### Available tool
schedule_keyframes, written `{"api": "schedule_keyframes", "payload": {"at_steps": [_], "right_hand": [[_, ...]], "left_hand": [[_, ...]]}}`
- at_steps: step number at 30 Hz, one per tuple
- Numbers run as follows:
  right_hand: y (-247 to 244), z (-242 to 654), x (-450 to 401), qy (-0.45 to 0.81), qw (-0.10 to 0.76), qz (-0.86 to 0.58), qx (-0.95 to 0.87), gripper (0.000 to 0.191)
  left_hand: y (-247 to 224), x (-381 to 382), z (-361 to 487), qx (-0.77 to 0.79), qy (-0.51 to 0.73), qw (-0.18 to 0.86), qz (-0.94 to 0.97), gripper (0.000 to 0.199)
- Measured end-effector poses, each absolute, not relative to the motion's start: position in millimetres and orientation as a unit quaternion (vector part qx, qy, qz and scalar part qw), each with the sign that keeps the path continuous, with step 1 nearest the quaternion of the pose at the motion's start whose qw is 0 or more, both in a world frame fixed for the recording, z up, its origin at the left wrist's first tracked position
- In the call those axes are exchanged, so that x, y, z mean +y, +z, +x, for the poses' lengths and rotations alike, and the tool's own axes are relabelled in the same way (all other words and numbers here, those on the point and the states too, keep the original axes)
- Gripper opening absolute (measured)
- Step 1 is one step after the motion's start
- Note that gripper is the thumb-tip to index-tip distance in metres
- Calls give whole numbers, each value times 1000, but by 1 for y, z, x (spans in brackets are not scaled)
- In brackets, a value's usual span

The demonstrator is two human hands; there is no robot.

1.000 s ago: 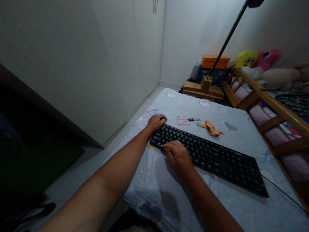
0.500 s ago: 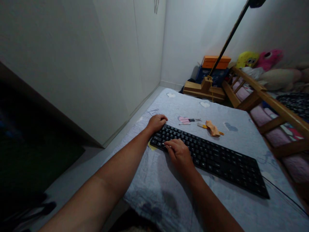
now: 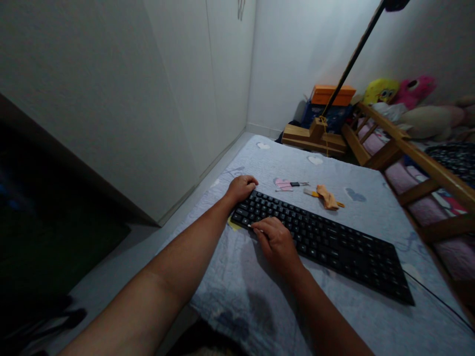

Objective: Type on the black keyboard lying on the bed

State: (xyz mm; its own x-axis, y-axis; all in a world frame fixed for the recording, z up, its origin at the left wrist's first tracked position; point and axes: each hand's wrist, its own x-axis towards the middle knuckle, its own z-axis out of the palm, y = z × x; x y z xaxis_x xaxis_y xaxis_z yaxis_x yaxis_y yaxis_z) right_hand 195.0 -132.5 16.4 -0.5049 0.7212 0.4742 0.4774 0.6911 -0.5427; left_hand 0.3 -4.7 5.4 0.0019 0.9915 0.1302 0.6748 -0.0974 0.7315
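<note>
A black keyboard [image 3: 334, 242] lies at a slant across the cloth-covered surface [image 3: 230, 277]. My left hand [image 3: 242, 187] is closed over its far left corner, fingers curled at the edge. My right hand [image 3: 274, 237] is over the near edge, left of the keyboard's middle. Thumb and fingers there pinch a thin cotton swab [image 3: 250, 226], its small white tip pointing left at the keys of the bottom row. Most of the swab is hidden by the fingers.
Beyond the keyboard lie a pink piece [image 3: 284, 184], a slim tool with a black grip [image 3: 295, 184] and a yellow-handled brush [image 3: 311, 193] beside an orange cloth [image 3: 327, 198]. A cable [image 3: 434, 294] runs right. A cabinet [image 3: 166, 99] flanks the left, a wooden rail [image 3: 426, 153] the right.
My right hand has shifted slightly down toward the keyboard's near edge, the swab's tip moving with it. My left hand and the keyboard stay where they were.
</note>
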Motion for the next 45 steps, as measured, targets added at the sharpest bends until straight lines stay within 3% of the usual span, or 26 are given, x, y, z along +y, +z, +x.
{"api": "schedule_keyframes", "payload": {"at_steps": [45], "right_hand": [[19, 205, -127, 163, 331, -381, -848, 17]], "left_hand": [[7, -6, 1, 631, 318, 235, 667, 31]]}}
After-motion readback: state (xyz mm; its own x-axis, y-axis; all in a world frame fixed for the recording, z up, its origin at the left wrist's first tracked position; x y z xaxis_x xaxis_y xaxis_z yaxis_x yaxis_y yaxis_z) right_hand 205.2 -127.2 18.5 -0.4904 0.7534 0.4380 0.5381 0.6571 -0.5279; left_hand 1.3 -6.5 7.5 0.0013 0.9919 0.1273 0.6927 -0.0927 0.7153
